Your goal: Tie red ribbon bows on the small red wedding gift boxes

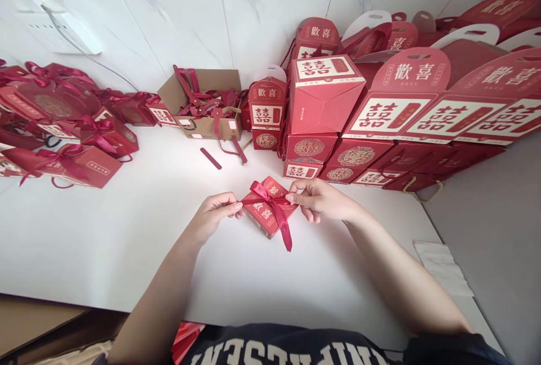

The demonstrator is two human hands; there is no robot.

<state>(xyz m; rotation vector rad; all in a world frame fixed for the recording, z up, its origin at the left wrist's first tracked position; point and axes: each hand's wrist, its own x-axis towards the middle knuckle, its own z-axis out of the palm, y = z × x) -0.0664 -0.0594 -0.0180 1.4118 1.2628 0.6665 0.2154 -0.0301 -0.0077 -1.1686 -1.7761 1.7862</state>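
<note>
A small red gift box (262,217) with pale printed characters sits on the white table in front of me, turned at an angle. Across its top a dark red satin ribbon (283,224) is tied in a bow, one tail hanging over the near side. My left hand (215,211) pinches the ribbon between thumb and fingers at the box's left corner. On the right side, my right hand (315,199) pinches another part of the ribbon, close to the knot. Both hands are closed, at the box's edges.
Behind stands an open cardboard box (211,128) of loose ribbons. A ribbon strip (210,158) lies on the table (127,230). Stacked red gift boxes (393,111) line the right rear; bow-tied boxes (84,168) pile up at left. White tissue (442,266) lies at the right edge.
</note>
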